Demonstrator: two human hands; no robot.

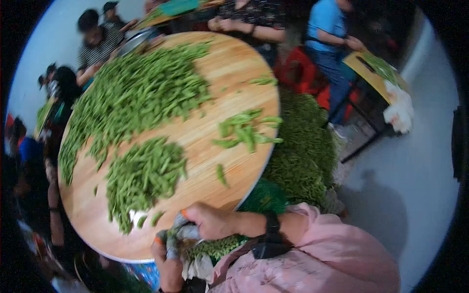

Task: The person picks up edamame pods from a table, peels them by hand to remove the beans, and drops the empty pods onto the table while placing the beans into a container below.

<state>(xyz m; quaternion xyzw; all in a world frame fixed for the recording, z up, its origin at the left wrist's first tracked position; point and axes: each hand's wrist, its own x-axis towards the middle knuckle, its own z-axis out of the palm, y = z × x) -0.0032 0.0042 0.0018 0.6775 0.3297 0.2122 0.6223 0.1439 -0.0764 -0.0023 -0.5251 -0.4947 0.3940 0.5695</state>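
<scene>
At the near edge of the round wooden table, my right hand (pixel 210 220) and my left hand (pixel 167 256) meet with fingers pinched together. Grey coverings with orange edges wrap some of the fingers. A bit of green, apparently a bean pod (pixel 172 234), shows between the fingertips; most of it is hidden. Below my hands lie shelled green beans (pixel 217 248). Just beyond them on the table is a small heap of green bean pods (pixel 144 176), with a few loose pods (pixel 156 218) at its near side.
A larger pod heap (pixel 141 88) covers the far left of the round table (pixel 210 180). Scattered pods (pixel 244 131) lie near its right edge. A big green pile (pixel 303 146) is on the floor to the right. Several people work around, one in blue (pixel 325 29) at a small table (pixel 373 73).
</scene>
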